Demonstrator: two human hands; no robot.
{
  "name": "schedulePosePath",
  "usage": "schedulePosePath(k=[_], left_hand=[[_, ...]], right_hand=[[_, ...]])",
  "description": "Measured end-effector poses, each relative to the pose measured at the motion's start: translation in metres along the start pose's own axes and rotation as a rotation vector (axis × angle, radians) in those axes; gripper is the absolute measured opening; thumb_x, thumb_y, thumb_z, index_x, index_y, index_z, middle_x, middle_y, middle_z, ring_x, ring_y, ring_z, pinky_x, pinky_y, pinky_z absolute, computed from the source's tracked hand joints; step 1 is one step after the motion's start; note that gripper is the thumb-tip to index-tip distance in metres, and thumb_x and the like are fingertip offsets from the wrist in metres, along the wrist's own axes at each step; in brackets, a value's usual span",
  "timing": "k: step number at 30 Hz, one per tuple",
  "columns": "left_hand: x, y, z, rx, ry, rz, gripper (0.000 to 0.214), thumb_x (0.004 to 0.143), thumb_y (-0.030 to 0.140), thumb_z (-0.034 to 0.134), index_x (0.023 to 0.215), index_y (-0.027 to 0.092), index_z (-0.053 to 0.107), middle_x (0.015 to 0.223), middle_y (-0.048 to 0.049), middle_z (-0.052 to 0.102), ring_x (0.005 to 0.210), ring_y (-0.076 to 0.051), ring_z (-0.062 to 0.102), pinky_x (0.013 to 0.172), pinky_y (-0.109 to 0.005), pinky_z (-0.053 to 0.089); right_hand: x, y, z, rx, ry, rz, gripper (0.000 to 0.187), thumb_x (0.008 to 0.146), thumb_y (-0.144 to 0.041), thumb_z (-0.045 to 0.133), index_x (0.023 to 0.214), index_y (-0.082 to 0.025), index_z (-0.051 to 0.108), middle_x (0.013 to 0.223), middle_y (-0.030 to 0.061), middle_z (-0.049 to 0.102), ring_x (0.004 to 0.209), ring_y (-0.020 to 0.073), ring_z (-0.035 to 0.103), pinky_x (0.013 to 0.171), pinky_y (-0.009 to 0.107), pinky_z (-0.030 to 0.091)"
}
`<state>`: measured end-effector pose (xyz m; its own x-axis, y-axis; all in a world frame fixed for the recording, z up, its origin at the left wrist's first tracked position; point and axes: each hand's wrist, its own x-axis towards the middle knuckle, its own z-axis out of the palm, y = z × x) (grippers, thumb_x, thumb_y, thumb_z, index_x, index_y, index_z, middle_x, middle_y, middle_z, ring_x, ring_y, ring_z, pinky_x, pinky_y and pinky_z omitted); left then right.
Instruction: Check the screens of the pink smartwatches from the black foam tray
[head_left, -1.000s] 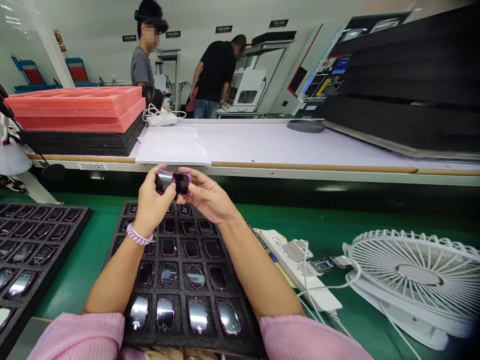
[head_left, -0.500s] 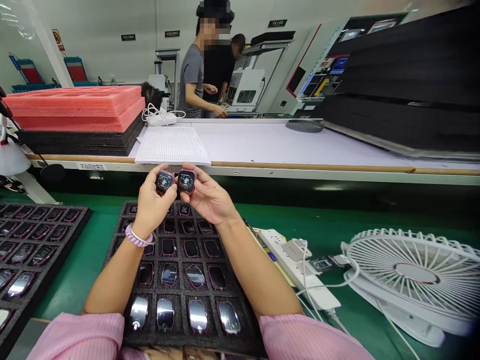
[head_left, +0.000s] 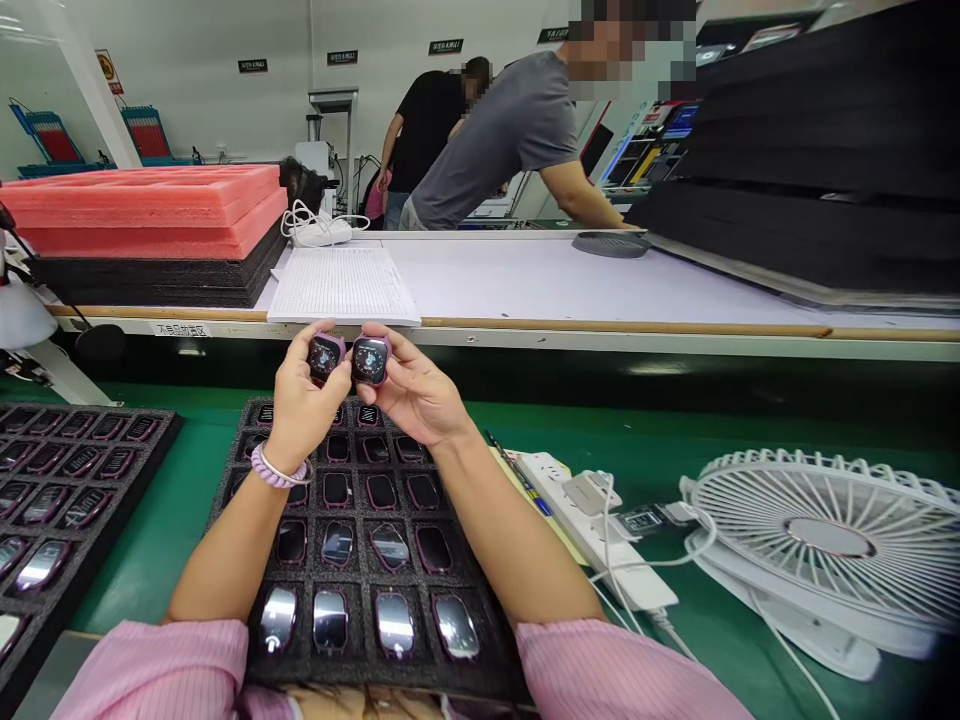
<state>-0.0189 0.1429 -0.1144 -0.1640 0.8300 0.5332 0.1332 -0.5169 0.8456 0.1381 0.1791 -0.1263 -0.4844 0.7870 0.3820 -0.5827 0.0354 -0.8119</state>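
Observation:
Two purple-framed smartwatches with lit dials are held up side by side above the far end of a black foam tray (head_left: 355,574). My left hand (head_left: 304,400) is closed around the left smartwatch (head_left: 325,357), thumb on its right edge. My right hand (head_left: 420,392) grips the right smartwatch (head_left: 370,359) between thumb and fingers. Both screens face me, and neither watch has a strap that I can see. Below them, the tray holds rows of similar watch bodies with dark or reflective screens. My forearms cover parts of the tray's sides.
At left lies a second foam tray (head_left: 82,545) of watches. To the right are a white power strip (head_left: 592,530) with cables and a white fan (head_left: 825,550). A shelf ahead bears pink foam (head_left: 142,210), paper sheets (head_left: 341,285) and a black stack (head_left: 810,170). Two people are beyond.
Both hands keep hold of the watches, with only a slight tilt of the screens. Beyond the shelf, the person in grey has come nearer and moved right, leaning over; the one in black bends.

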Motion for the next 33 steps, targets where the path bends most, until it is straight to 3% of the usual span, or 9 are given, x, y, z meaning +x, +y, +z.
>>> schedulePosePath(k=[10,25,33], left_hand=[[0.0016,-0.0049,-0.001,0.055,0.021,0.024,0.046,0.084,0.028,0.066,0.129,0.019,0.06,0.106,-0.0049,0.064,0.091,-0.017,0.063,0.087,-0.028,0.054],[0.001,-0.0043,-0.0004,0.027,0.019,0.031,0.046,0.084,0.025,0.068,0.129,0.019,0.061,0.102,-0.0041,0.065,0.085,-0.015,0.062,0.081,-0.027,0.054],[0.0028,-0.0103,-0.0016,0.013,0.035,0.073,0.046,0.081,0.025,0.072,0.126,0.018,0.064,0.1,-0.0041,0.069,0.083,-0.014,0.064,0.079,-0.026,0.056]], right_hand=[[-0.0003,-0.0005,-0.0018,-0.051,0.013,-0.032,0.049,0.081,-0.042,0.085,0.124,-0.03,0.067,0.111,0.0049,0.07,0.074,0.0174,0.057,0.065,0.033,0.056],[-0.0003,-0.0002,-0.0004,-0.04,-0.002,-0.047,0.047,0.081,-0.04,0.083,0.123,-0.029,0.066,0.11,0.0049,0.069,0.075,0.0176,0.056,0.063,0.031,0.054],[0.0001,0.0017,-0.003,0.026,-0.071,-0.098,0.042,0.085,-0.038,0.086,0.123,-0.028,0.069,0.109,0.005,0.072,0.077,0.0156,0.058,0.062,0.027,0.056]])
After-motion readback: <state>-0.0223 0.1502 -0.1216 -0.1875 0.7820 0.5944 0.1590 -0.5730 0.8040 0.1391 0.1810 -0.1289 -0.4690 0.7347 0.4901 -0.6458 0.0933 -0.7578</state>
